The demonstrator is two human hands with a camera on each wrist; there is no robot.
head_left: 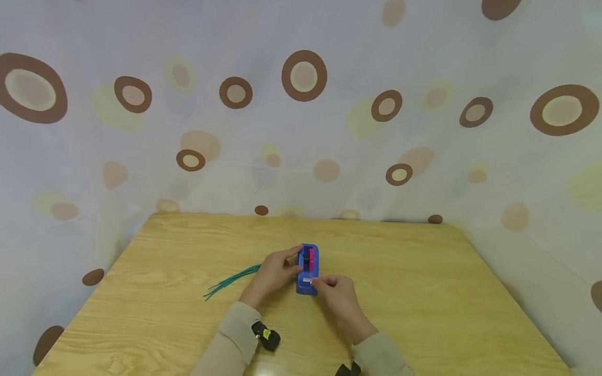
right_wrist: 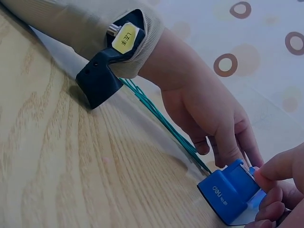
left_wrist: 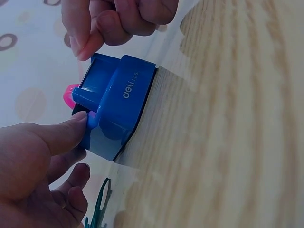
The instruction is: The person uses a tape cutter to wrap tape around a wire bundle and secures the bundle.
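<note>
A blue tape dispenser (head_left: 301, 288) marked "deli" stands on the wooden table, its pink wheel (head_left: 311, 259) showing inside. My left hand (head_left: 274, 271) grips its far left part between thumb and fingers. At the near end, the dispenser has a serrated cutter (left_wrist: 87, 73). Right at that edge, the thumb and forefinger of my right hand (head_left: 340, 298) pinch the end of the clear tape, which the fingertips mostly hide. A bundle of thin green strips (head_left: 232, 280) lies on the table just left of my left hand.
The wooden table (head_left: 423, 292) extends to both sides and behind the dispenser. A pale curtain with brown circles (head_left: 301, 130) hangs behind it. A black camera (head_left: 267, 337) is strapped to the left wrist, over the beige sleeve.
</note>
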